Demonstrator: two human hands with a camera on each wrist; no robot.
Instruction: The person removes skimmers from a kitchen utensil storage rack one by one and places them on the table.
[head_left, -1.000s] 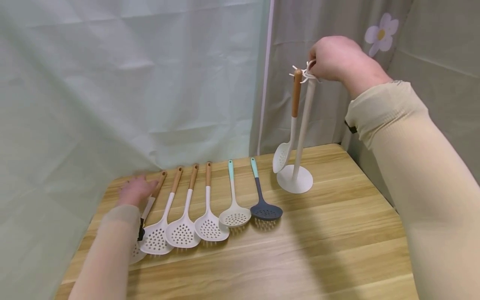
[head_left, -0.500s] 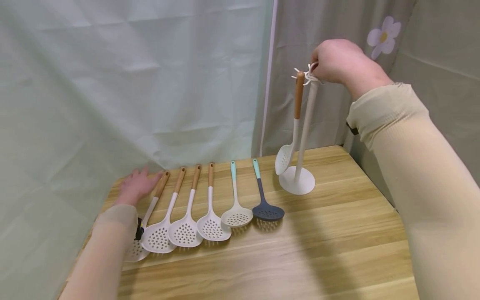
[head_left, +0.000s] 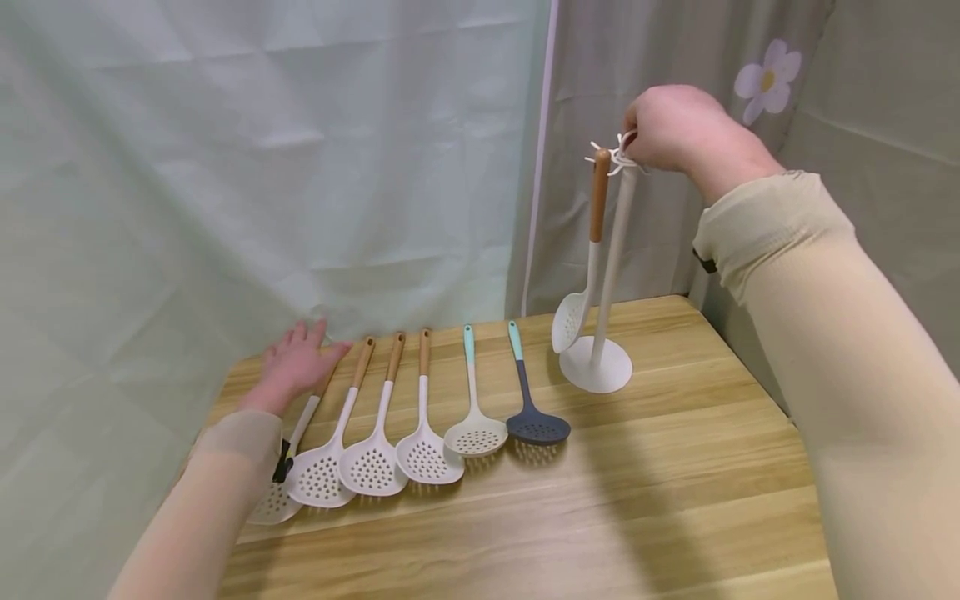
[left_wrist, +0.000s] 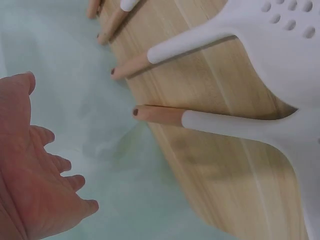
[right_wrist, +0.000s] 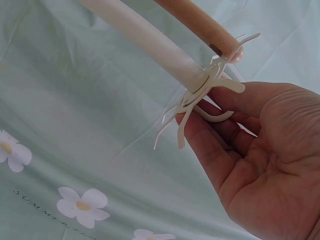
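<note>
My right hand (head_left: pixel 675 129) pinches the small ring (right_wrist: pixel 215 117) at the top of a white hook stand (head_left: pixel 611 275); thumb and fingers curl round it in the right wrist view. One wooden-handled white skimmer (head_left: pixel 597 196) hangs from a hook. My left hand (head_left: pixel 296 362) hovers with spread fingers over the handle end of the leftmost skimmer (head_left: pixel 272 502) and holds nothing. In the left wrist view the left hand (left_wrist: pixel 40 200) is apart from the nearest wooden handle (left_wrist: pixel 160 116).
Several skimmers lie in a row on the wooden table (head_left: pixel 675 500): white ones (head_left: pixel 371 467), a cream one with a mint handle (head_left: pixel 472 433) and a dark blue one (head_left: pixel 536 427). Pale green curtains hang close behind; the table's left edge meets the cloth.
My left hand has slid away from me along the leftmost handle toward the curtain and opened its fingers. The right hand stays on the stand's top.
</note>
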